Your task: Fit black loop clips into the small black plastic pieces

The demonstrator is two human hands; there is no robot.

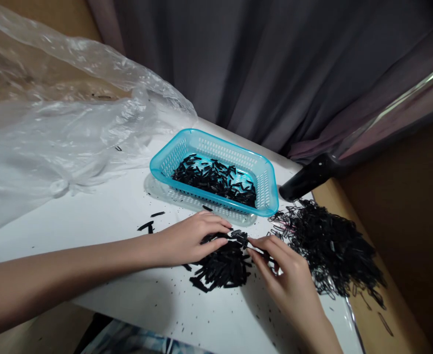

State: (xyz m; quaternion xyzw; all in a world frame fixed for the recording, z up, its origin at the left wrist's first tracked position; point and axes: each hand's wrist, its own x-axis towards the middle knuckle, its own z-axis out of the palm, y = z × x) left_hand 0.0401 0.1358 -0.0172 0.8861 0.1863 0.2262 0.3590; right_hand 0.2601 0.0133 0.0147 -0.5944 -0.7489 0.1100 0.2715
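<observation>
A pile of small flat black strips (225, 268) lies on the white table. My left hand (196, 237) rests at the pile's upper left, fingers stretched out and thumb apart from them, with black strips between and below. From the right, my right hand (288, 268) pinches a thin dark piece (264, 254) between thumb and fingers; its exact kind is partly hidden by the hand. Its fingertips are beside a few black strips (240, 237) at the top of the pile. Just beyond both hands stands a blue perforated plastic basket (212, 194) holding many similar strips.
A large heap of black looped bands (334, 246) sits at the table's right edge. Behind it is a black cylindrical handle-like object (308, 177). Clear plastic sheeting (91, 132) covers the left back. Loose strips (146, 226) and crumbs dot the white tabletop (128, 285).
</observation>
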